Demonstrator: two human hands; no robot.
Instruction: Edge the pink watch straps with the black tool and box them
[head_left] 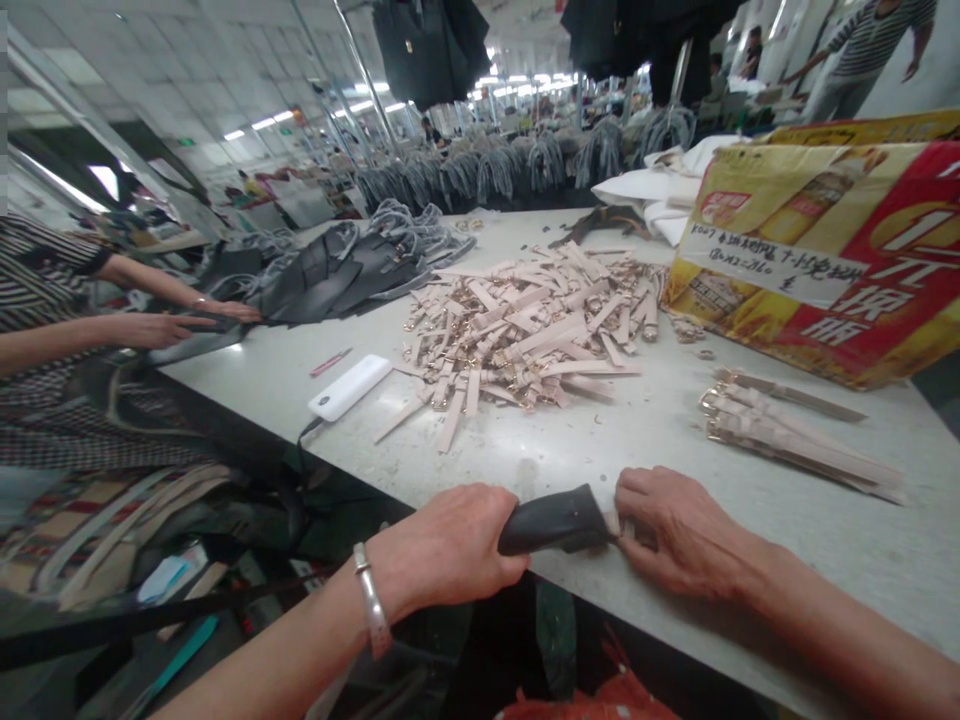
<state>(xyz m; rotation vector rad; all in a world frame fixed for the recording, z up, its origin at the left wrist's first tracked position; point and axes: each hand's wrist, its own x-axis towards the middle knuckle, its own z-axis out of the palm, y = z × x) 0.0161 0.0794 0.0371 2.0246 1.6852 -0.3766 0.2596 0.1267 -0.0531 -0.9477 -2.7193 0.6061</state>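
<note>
My left hand [469, 545], a silver bracelet on its wrist, is closed round a black leather-like piece [559, 520], folded or rolled like a tube. It is held over the near edge of the table. At its right end my right hand [675, 530] has thumb and fingers pinched together against a small pale part; what exactly they grip is hidden. Beyond both hands lies a heap of beige straps with gold buckles [525, 335]. A smaller stack of the same straps [802, 440] lies to the right, past my right hand.
A yellow and red carton [817, 260] stands at the right on the white table [360, 470]. Left of the heap lie a white power bank [350, 387] and a red pen [331, 362]. Black bag pieces [345, 270] are piled behind, near a co-worker's hands [180, 322].
</note>
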